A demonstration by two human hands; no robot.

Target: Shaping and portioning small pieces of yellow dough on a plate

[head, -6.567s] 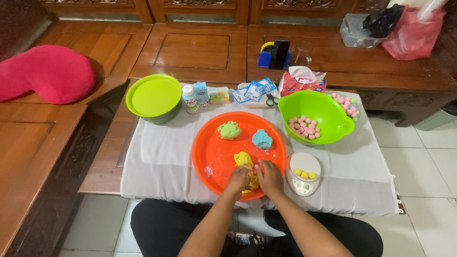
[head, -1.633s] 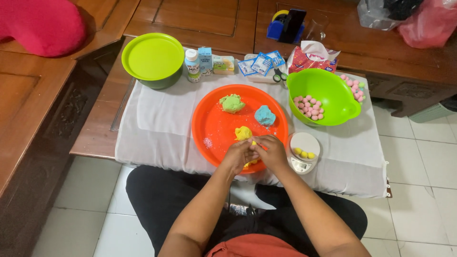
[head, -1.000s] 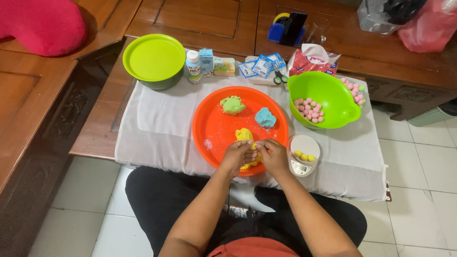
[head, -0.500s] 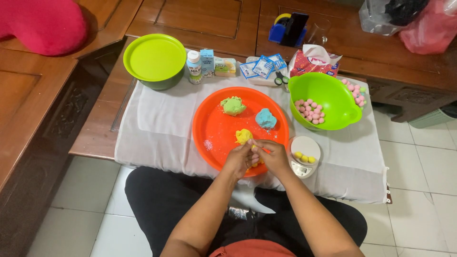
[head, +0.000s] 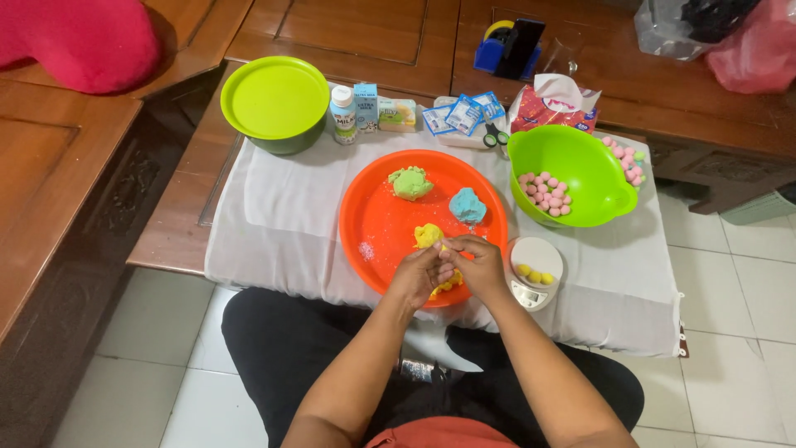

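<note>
My left hand (head: 421, 275) and my right hand (head: 477, 264) meet over the near edge of an orange round tray (head: 373, 224), fingers pinched together on a small bit of yellow dough. A larger yellow dough lump (head: 428, 236) lies just beyond my fingers, and more yellow dough (head: 448, 284) shows under my hands. A green dough lump (head: 410, 182) and a blue dough lump (head: 468, 204) sit farther back on the tray.
A green bowl (head: 597, 195) with pink balls stands right of the tray; a small white scale (head: 531, 249) bears yellow balls. A lidded green bowl (head: 275, 98), a small bottle (head: 342, 114), cartons, sachets, scissors and a tissue pack (head: 554, 106) line the back. White cloth (head: 274, 207) covers the table.
My hands have stayed at the tray's near edge, working the yellow dough between the fingers; they shifted slightly and closed together. The camera view moved a little.
</note>
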